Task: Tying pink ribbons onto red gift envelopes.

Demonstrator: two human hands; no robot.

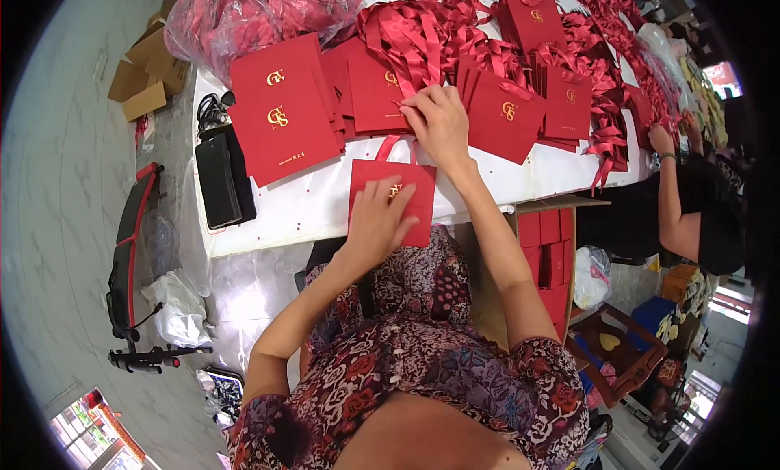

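Observation:
A small red paper bag (pixel 418 225) with gold print lies at the table's front edge, a red ribbon handle at its top. Flat across its face rests my left hand (pixel 375 220), fingers spread and the thumb apart. My right hand (pixel 443 129) is just beyond it, fingertips drawn together on a red ribbon (pixel 410 86) that hangs from a heap of ribbons. Under and beside that hand lie stacks of similar red bags (pixel 370 96), (pixel 505 116). A larger stack of red bags (pixel 284 137) stands to the left.
A black phone (pixel 216 181) and a coiled cable (pixel 214 110) lie at the table's left edge. Behind them is a plastic sack of red ribbons (pixel 252 23). An open carton of red bags (pixel 552 251) stands right of my legs. At far right another person's arm (pixel 670 186) reaches toward ribbons.

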